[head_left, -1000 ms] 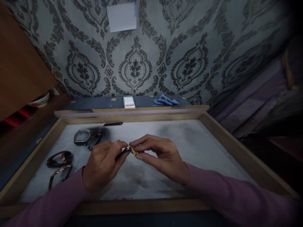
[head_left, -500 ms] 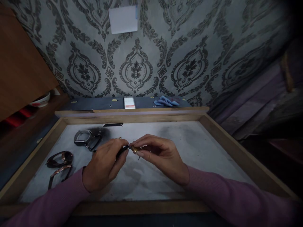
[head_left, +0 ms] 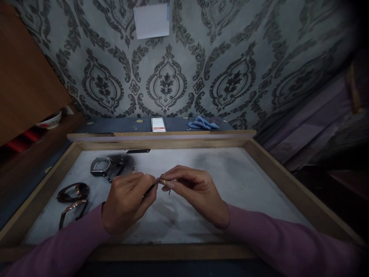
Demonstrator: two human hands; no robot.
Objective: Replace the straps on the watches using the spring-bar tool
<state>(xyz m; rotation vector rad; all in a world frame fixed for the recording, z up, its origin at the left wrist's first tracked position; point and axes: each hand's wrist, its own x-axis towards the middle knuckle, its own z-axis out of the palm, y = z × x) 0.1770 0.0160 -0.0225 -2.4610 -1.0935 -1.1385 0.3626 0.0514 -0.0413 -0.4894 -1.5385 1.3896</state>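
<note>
Over the middle of the framed white board, my right hand [head_left: 198,192] pinches a small gold-coloured piece [head_left: 163,182], perhaps a watch case, between thumb and fingers. My left hand [head_left: 128,202] is closed on a thin dark strip, mostly hidden in its fingers, whose end meets the gold piece. A thin dark bit sticks out below my right fingertips. Left of my left hand lie a grey-banded watch [head_left: 100,167] and a dark chain-like band [head_left: 115,172]. A black-banded watch with a rose-gold case [head_left: 82,190] and another rose-gold watch [head_left: 73,206] lie further left.
A wooden rim [head_left: 161,144] surrounds the board. Near its back lies a flat black strip [head_left: 138,151]; a small gold item [head_left: 134,168] is behind my left hand. Beyond the rim are a blue cloth [head_left: 203,123] and a small white packet [head_left: 158,124].
My left fingers have curled closer around the dark strip, hiding more of it. The gold piece has turned and shows a narrower side. The small gold item behind my left hand is more visible.
</note>
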